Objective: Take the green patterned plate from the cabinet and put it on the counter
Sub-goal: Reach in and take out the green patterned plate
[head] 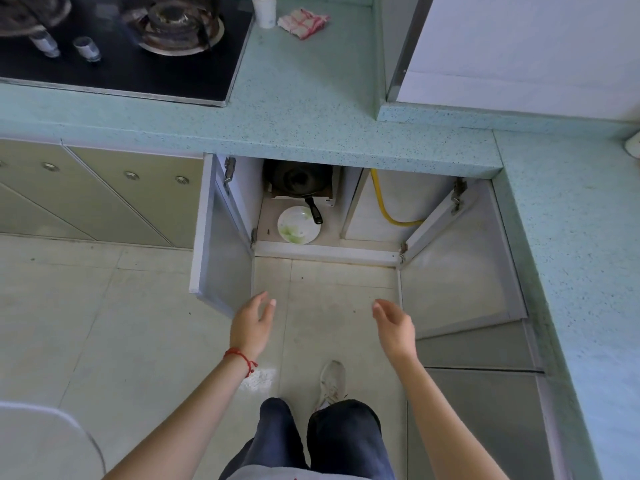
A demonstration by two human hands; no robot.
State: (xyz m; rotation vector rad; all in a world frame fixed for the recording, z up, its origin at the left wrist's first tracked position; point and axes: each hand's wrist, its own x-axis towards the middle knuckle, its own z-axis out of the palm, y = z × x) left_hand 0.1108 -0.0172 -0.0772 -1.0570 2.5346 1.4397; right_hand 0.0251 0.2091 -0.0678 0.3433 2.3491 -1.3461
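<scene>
Reaching down is the step in hand — the green patterned plate point(299, 225) lies flat on the cabinet point(325, 252) floor, touching a black pan handle point(314, 211). Both the left hand point(254, 322) and right hand point(394, 325) hang open and empty. Better to crouch, slide fingers under the near rim, then lift to the counter point(304, 109).

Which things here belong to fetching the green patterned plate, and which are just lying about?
Belongs to the job:
green patterned plate on the cabinet floor
open cabinet
counter
left hand and right hand, both empty

Just lying about:
frying pan behind the plate
yellow hose
white cup
checked cloth
gas stove
</scene>
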